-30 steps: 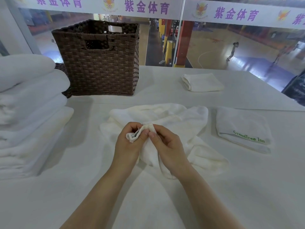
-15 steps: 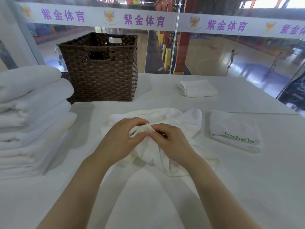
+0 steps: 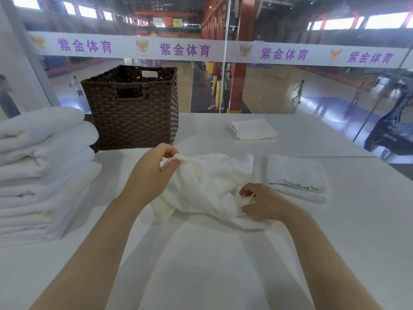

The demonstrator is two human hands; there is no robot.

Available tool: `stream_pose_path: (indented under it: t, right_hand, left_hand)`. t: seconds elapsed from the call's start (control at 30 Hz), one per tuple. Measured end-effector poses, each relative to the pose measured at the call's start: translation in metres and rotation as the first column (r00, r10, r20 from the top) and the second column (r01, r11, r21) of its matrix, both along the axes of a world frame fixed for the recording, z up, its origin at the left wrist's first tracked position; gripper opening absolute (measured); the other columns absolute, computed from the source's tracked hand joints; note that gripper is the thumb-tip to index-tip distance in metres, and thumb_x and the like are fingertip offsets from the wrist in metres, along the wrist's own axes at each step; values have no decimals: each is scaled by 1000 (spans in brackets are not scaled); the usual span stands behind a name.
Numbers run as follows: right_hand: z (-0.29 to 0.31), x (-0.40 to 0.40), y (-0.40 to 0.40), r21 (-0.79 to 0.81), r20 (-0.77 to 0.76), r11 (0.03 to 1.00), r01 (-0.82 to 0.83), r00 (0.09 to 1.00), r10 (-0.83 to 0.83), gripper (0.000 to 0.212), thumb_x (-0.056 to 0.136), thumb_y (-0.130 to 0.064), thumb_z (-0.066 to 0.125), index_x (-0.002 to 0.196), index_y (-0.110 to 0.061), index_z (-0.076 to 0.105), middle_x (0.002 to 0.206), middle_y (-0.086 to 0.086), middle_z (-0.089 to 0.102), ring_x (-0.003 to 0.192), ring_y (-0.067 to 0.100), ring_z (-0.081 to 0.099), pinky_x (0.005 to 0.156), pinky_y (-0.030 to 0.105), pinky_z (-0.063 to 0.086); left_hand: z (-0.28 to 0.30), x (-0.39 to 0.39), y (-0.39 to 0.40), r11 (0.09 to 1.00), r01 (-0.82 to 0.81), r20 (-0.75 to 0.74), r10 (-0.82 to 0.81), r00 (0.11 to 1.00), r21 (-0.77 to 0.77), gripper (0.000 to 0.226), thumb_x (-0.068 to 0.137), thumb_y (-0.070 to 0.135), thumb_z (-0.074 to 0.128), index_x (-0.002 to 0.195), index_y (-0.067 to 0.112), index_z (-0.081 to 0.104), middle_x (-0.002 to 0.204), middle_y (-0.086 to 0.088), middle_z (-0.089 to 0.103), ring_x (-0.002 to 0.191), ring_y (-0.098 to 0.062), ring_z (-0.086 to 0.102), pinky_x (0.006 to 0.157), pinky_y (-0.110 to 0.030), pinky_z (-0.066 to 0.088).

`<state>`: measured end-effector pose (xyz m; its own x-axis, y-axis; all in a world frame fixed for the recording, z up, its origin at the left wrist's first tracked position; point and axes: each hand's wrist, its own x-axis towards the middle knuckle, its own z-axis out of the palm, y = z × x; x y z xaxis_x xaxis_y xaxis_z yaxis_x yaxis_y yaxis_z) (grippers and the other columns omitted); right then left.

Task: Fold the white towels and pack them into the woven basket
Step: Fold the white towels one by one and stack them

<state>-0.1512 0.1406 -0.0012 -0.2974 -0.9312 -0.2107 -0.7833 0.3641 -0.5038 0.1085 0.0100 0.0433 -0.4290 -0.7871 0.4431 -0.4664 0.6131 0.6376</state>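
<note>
A crumpled white towel (image 3: 207, 186) lies in the middle of the white table. My left hand (image 3: 149, 175) pinches one corner of it and holds that corner lifted at the towel's upper left. My right hand (image 3: 266, 203) grips the towel's edge lower down on the right, fingers curled into the cloth. The dark brown woven basket (image 3: 134, 117) stands at the back left, upright, with its inside hidden.
A tall stack of folded white towels (image 3: 42, 171) fills the left side. A folded towel with green lettering (image 3: 297, 175) lies right of my hands, and another folded towel (image 3: 252, 128) sits further back. A glass wall runs behind the table (image 3: 201, 265).
My hands, which held the same corner together, have parted. The left hand lifted the corner up and to the left; the right hand slid down along the edge to the right.
</note>
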Motion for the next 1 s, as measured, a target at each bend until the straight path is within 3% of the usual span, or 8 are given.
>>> stream_pose_path:
  t: [0.1,0.27,0.37,0.57,0.7,0.77,0.87,1.0]
  right_hand:
    - [-6,-7,10,31,42,999,-15,999,14,26,82,-35,68,105,-39,58,117,-15,58,99,8,58,83,27,51]
    - [-8,-15,18,118,47,987,-105,994,100,40,80,-25,68,116,-35,56,105,-13,56,91,9,58,78,24,50]
    - [-7,-17,18,-111,42,994,10,999,-6,21,83,-15,64,91,-34,57,88,-10,58,75,11,55,70,25,48]
    - [43,-20,9,-494,10,859,134,989,-148,25,87,4,40,86,-20,45,85,6,56,67,20,47,59,31,39]
    - [95,-25,1,-601,-97,798,-35,995,-29,41,81,17,39,72,-18,59,91,1,63,83,13,55,74,6,38]
    - [121,-27,-6,-617,-140,782,-91,990,4,44,81,18,41,72,-19,64,89,-3,64,86,9,56,76,6,37]
    - [156,-30,-12,-569,-203,806,-160,978,51,38,85,11,44,71,-14,69,84,-3,65,81,10,56,76,25,41]
    - [195,-26,-4,-404,-333,877,-260,935,124,37,92,-6,46,67,-27,65,75,-14,60,75,-1,52,74,20,41]
  left_hand:
    - [11,-1,2,1000,-25,-52,24,998,-16,8,97,30,54,103,25,58,97,16,59,90,2,52,68,-13,35]
    - [27,4,1,997,-64,-135,58,989,-44,7,97,30,54,101,26,57,93,15,59,86,-1,54,68,-17,40]
    - [37,11,-3,995,-93,-189,85,978,-32,6,96,30,56,101,26,57,93,15,60,86,-1,55,70,-19,42]
    - [71,36,-17,984,-175,-355,155,922,-25,3,96,33,56,95,31,57,93,12,61,82,-2,55,72,-21,43]
    - [100,54,-29,976,-220,-431,197,881,-4,5,95,34,56,95,30,58,89,13,59,78,0,54,72,-23,42]
    - [115,60,-32,975,-223,-465,201,862,7,6,96,31,55,90,33,56,86,15,58,77,2,53,71,-20,41]
    - [135,70,-37,973,-229,-500,206,841,16,6,97,34,55,91,37,55,91,16,59,82,-3,55,72,-21,42]
    - [155,83,-44,965,-263,-530,226,817,6,11,97,36,54,102,27,57,106,8,60,95,-13,56,78,-28,42]
